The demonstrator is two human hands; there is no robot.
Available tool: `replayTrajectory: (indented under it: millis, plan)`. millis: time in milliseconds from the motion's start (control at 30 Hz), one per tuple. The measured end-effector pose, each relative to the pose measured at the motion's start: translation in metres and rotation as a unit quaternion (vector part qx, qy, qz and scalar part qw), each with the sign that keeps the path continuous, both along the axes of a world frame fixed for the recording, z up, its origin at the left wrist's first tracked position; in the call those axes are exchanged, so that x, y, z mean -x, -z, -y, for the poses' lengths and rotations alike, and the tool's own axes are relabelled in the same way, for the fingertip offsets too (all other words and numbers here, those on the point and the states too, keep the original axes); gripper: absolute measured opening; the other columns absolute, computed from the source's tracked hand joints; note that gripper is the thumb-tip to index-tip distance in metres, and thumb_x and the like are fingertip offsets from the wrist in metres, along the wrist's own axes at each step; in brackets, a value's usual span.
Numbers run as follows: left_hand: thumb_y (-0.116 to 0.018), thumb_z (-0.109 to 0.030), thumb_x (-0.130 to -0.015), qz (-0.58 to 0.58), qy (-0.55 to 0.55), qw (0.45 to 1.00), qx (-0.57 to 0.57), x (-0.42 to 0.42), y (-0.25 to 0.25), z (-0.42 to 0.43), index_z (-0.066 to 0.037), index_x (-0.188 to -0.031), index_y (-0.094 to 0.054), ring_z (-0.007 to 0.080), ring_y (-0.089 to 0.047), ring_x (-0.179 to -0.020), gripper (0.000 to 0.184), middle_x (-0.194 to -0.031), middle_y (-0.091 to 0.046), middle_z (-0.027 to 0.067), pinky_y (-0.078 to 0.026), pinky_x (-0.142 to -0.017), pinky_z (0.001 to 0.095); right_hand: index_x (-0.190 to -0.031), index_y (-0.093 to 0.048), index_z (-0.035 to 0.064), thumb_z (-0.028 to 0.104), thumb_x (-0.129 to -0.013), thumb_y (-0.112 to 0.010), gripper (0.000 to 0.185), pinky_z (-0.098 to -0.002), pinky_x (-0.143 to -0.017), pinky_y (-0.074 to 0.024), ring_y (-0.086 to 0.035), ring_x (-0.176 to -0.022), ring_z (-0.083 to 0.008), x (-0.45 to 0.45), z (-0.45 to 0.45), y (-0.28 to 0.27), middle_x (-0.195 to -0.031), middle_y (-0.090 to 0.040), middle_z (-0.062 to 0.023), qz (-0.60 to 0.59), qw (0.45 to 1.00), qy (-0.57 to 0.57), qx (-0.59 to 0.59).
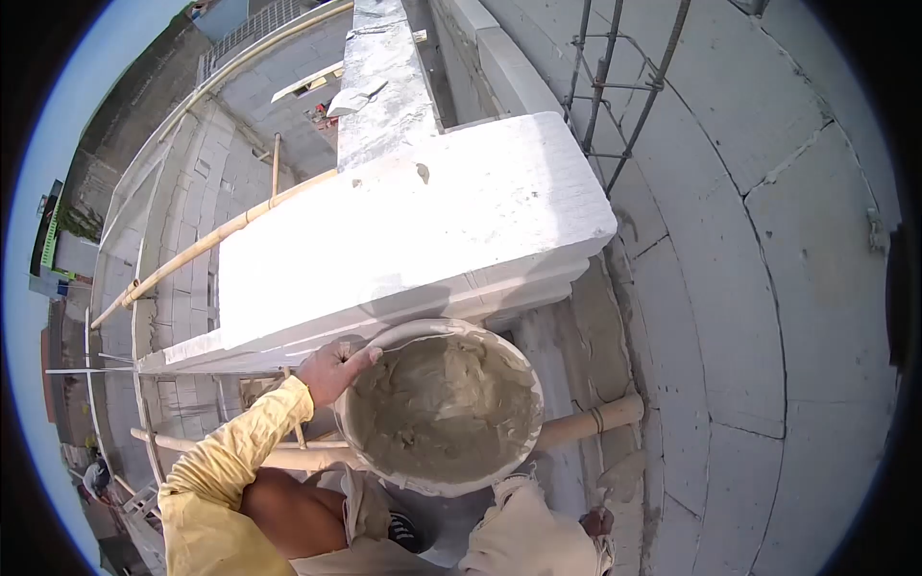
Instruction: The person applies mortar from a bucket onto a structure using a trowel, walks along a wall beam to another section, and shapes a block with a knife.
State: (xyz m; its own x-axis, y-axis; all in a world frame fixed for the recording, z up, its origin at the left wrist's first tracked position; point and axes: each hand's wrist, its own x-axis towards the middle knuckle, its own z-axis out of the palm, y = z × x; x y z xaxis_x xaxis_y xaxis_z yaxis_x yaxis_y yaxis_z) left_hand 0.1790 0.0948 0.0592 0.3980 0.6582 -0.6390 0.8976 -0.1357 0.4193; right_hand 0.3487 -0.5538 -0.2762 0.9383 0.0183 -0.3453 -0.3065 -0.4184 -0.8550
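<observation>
We grip the mortar bucket (432,328) by its rim with our left hand (332,372); it lies just right of those fingers, near the white block (413,235); our right hand's state we cannot tell.

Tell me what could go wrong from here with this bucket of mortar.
The bucket could tip and spill its mortar, as only the left hand clearly grips it. What looks like a trowel lies at the edge of a narrow ledge and might fall if bumped. The bare steel bars could scratch a reaching arm.
</observation>
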Motion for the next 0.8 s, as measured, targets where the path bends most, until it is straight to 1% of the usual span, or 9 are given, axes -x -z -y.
replayTrajectory:
  millis: [100,167,267,400,467,533,700,733,800]
  plan:
    - [-0.052,-0.062,-0.094,0.013,-0.003,0.999,0.036,0.008,-0.006,0.001,-0.005,-0.063,-0.050,0.0130,-0.041,-0.053,0.065,-0.055,-0.042,0.0001,-0.036,-0.052,0.0352,-0.104,-0.061,-0.0028,0.028,-0.082,-0.070,0.039,-0.0362,-0.069,-0.0498,-0.059,-0.078,-0.0218,-0.041,-0.029,-0.071,-0.089,-0.061,-0.0115,0.023,0.983,-0.154,0.101]
    - [-0.049,-0.068,-0.092,-0.055,-0.017,0.998,0.040,0.023,0.003,0.005,-0.002,-0.074,-0.060,0.0184,-0.054,-0.059,0.069,-0.060,-0.053,0.0062,-0.044,-0.059,0.0371,-0.111,-0.060,-0.0046,0.028,-0.081,-0.072,0.046,-0.0372,-0.075,-0.0516,-0.062,-0.083,-0.0258,-0.063,-0.060,-0.122,-0.094,-0.064,-0.0166,0.049,0.967,-0.214,0.129]
    - [-0.047,-0.073,-0.089,-0.032,-0.053,0.995,0.084,0.045,0.007,0.019,0.001,-0.092,-0.066,0.0237,-0.062,-0.071,0.077,-0.074,-0.063,0.0132,-0.049,-0.070,0.0388,-0.114,-0.060,-0.0048,0.027,-0.078,-0.075,0.051,-0.0367,-0.079,-0.0523,-0.064,-0.085,-0.0289,-0.093,-0.181,-0.288,-0.099,-0.065,-0.0199,0.030,0.926,-0.369,0.076]
    - [-0.051,-0.075,-0.085,-0.030,-0.136,0.977,0.161,0.057,-0.022,0.041,0.005,-0.105,-0.063,0.0267,-0.064,-0.082,0.083,-0.086,-0.065,0.0168,-0.050,-0.078,0.0407,-0.124,-0.058,-0.0004,0.024,-0.080,-0.072,0.052,-0.0391,-0.092,-0.0496,-0.063,-0.103,-0.0365,-0.118,-0.319,-0.421,-0.114,-0.063,-0.0226,-0.063,0.774,-0.614,0.142]
    - [-0.057,-0.067,-0.087,-0.011,-0.177,0.971,0.161,0.114,0.075,0.060,0.011,-0.120,-0.056,0.0358,-0.069,-0.092,0.085,-0.100,-0.069,0.0248,-0.052,-0.085,0.0435,-0.136,-0.053,0.0126,0.030,-0.083,-0.067,0.057,-0.0417,-0.098,-0.0480,-0.060,-0.113,-0.0376,-0.109,-0.360,-0.435,-0.125,-0.061,-0.0202,-0.091,0.699,-0.682,0.194]
    - [-0.060,-0.064,-0.086,-0.049,-0.194,0.969,0.143,0.097,0.018,0.067,0.012,-0.123,-0.053,0.0361,-0.068,-0.096,0.084,-0.106,-0.068,0.0259,-0.052,-0.088,0.0426,-0.140,-0.049,0.0152,0.034,-0.085,-0.064,0.060,-0.0409,-0.106,-0.0435,-0.056,-0.121,-0.0372,-0.079,-0.420,-0.472,-0.137,-0.055,-0.0174,-0.136,0.603,-0.713,0.331]
    - [-0.064,-0.055,-0.087,-0.023,-0.320,0.943,0.091,0.125,-0.053,0.127,0.008,-0.141,-0.040,0.0395,-0.050,-0.129,0.086,-0.140,-0.048,0.0319,-0.039,-0.109,0.0399,-0.138,-0.052,0.0127,0.036,-0.083,-0.068,0.062,-0.0437,-0.102,-0.0470,-0.057,-0.121,-0.0385,-0.001,-0.427,-0.389,-0.129,-0.062,-0.0194,-0.202,0.547,-0.714,0.389]
    - [-0.064,-0.053,-0.088,-0.041,-0.254,0.963,0.076,0.137,-0.079,0.139,0.006,-0.143,-0.040,0.0396,-0.048,-0.131,0.084,-0.142,-0.047,0.0306,-0.038,-0.110,0.0399,-0.138,-0.052,0.0127,0.036,-0.083,-0.068,0.062,-0.0437,-0.102,-0.0470,-0.057,-0.121,-0.0385,0.009,-0.420,-0.404,-0.129,-0.062,-0.0194,-0.207,0.551,-0.707,0.392]
    - [-0.063,-0.051,-0.088,-0.055,-0.204,0.976,0.050,0.168,-0.142,0.172,0.004,-0.143,-0.042,0.0394,-0.044,-0.135,0.081,-0.145,-0.045,0.0280,-0.035,-0.112,0.0398,-0.136,-0.055,0.0112,0.035,-0.083,-0.069,0.061,-0.0422,-0.101,-0.0470,-0.058,-0.120,-0.0369,0.017,-0.403,-0.447,-0.128,-0.062,-0.0193,-0.221,0.673,-0.659,0.252]
